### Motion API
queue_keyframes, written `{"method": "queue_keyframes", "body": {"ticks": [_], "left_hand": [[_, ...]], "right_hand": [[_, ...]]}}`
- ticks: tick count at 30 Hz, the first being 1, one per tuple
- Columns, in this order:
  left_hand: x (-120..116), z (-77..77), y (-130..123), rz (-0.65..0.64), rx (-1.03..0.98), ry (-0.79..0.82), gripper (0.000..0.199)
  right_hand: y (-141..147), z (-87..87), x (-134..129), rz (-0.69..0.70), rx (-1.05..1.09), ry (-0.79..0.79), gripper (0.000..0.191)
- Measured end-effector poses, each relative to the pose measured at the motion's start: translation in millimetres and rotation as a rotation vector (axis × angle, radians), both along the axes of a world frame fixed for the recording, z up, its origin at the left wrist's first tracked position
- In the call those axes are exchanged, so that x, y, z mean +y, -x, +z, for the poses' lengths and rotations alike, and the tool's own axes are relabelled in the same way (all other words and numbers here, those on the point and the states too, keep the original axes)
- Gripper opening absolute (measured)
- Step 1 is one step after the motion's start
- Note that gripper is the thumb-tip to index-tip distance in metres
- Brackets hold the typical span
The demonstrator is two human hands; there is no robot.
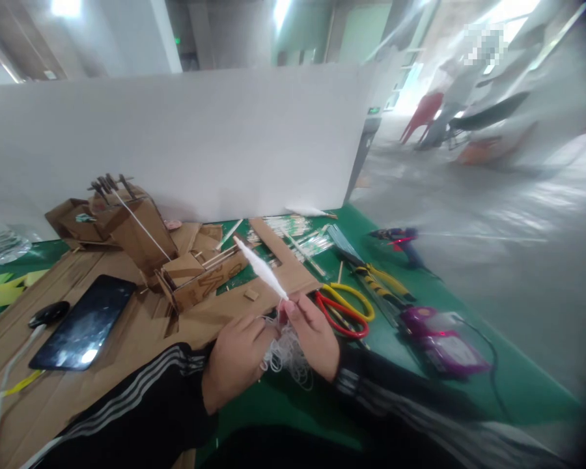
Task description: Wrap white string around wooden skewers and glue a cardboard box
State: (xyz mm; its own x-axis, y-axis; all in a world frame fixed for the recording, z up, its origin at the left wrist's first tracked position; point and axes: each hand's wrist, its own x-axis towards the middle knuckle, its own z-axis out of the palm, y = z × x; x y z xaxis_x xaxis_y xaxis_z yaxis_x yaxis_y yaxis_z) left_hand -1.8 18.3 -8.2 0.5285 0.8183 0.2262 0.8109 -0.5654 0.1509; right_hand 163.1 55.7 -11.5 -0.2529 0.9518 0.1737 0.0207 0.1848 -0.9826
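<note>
A white, spindle-shaped piece (pixel 261 267) points up and to the left, its lower tip pinched between the thumb and fingers of my right hand (pixel 315 335). Close beside it, my left hand (pixel 239 355) is closed, with its fingers curled around part of a tangle of thin white cord (pixel 288 355). The cord hangs in loops beneath and between both hands. My fingertips nearly meet just below the white piece, and some of them are hidden.
Red-handled (pixel 339 316) and yellow-handled scissors (pixel 356 299), a purple device (pixel 442 342) and a glue gun (pixel 398 241) lie rightward on the green table (pixel 508 365). Leftward are cardboard boxes (pixel 137 231), a black tablet (pixel 85 322) and a mouse (pixel 49 314). A white panel (pixel 176 143) stands behind.
</note>
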Motion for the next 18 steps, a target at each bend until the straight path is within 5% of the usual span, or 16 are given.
{"method": "queue_keyframes", "body": {"ticks": [5, 8, 10, 15, 18], "left_hand": [[-1, -8.0, -3, 0.057, -0.137, -0.029, 0.009], [-3, -9.0, -5, -0.056, -0.341, 0.024, 0.013], [-5, -7.5, -7, -0.087, -0.519, 0.129, 0.017], [-12, 0.0, -6, 0.118, -1.110, 0.551, 0.031], [-13, 8.0, 1, 0.091, -1.272, 0.744, 0.033]], "right_hand": [[9, -12.1, -7, -0.036, -0.097, -0.057, 0.031], [13, -13.3, -9, -0.058, -0.127, -0.084, 0.031], [12, -11.3, -9, -0.070, -0.138, -0.086, 0.030], [0, 0.0, 0, -0.102, -0.127, -0.084, 0.031], [-9, 8.5, 8, -0.117, -0.090, -0.092, 0.034]]}}
